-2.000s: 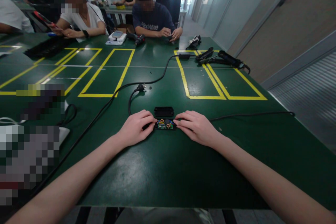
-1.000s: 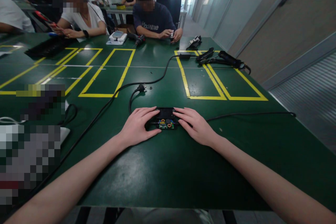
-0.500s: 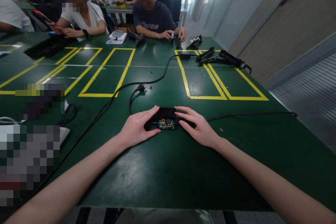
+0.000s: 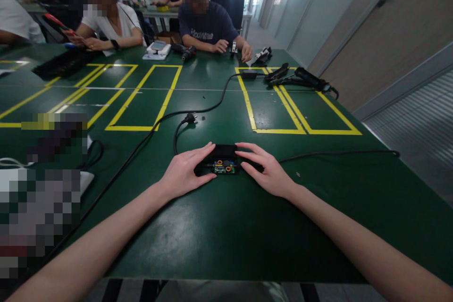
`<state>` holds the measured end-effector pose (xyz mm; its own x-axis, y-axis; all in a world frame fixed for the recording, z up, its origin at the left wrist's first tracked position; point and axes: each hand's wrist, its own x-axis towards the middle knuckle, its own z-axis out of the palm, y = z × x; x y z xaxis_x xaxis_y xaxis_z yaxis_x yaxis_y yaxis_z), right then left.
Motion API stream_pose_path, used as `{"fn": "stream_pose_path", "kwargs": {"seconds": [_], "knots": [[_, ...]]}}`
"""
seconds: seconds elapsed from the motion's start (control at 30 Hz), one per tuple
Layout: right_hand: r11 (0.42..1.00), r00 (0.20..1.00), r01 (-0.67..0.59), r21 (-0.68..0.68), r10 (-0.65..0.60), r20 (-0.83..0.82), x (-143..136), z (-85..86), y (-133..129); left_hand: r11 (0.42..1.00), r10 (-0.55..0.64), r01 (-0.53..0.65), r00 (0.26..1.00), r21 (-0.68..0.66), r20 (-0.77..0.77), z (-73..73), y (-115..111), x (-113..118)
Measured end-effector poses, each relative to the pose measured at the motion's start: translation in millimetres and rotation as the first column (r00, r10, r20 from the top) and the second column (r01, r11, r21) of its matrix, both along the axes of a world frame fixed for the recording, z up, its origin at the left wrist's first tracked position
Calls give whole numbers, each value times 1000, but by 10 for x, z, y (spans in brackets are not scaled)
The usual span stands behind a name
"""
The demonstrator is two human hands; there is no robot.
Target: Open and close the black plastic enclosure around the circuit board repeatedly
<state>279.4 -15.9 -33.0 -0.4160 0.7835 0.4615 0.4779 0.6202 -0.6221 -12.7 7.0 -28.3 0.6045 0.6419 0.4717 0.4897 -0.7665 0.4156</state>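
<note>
A black case [image 4: 225, 151] lies on the green table between my hands, with a small circuit board [image 4: 224, 167] bearing copper-coloured coils showing in its near part. My left hand [image 4: 187, 169] holds the case's left side, thumb at the near edge and fingers at the far edge. At the right side, my right hand [image 4: 266, 169] rests its fingertips on the case's edge, thumb and fingers apart. A black plug [image 4: 190, 118] with its cable lies just beyond my left hand. Another black cable [image 4: 339, 153] runs off to the right from behind my right hand.
The green table [image 4: 212, 240] carries yellow tape outlines. A long black cable [image 4: 132, 153] crosses it on the left. Black tools [image 4: 307, 80] lie at the far right, a drill [image 4: 184, 52] at the far edge. Across the table, a person in dark blue [image 4: 208, 23] handles small parts.
My hands and the case have hardly moved. Across the table, the person in dark blue has drawn their hands apart around a small upright part.
</note>
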Motion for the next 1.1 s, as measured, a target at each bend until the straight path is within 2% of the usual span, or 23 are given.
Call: {"fn": "stream_pose_path", "kwargs": {"seconds": [0.37, 0.57, 0.77, 0.93, 1.1], "knots": [[999, 995, -44, -14, 43, -93, -12, 62, -8, 998, 5, -3, 999, -62, 38, 86, -31, 41], [998, 993, -59, 36, 63, -101, -1, 110, -32, 999, -44, 44, 998, 5, 40, 106, -28, 49], [984, 987, -145, 108, 151, -50, -5, 142, -49, 994, -101, 100, 995, 37, 23, 101, -36, 69], [987, 992, -115, 111, 119, -35, -31, 144, -58, 998, -44, 44, 999, -33, 10, 116, -34, 70], [998, 999, -35, 43, 36, -17, -51, 103, -52, 992, -62, 58, 998, -109, -32, 105, -12, 55]]}}
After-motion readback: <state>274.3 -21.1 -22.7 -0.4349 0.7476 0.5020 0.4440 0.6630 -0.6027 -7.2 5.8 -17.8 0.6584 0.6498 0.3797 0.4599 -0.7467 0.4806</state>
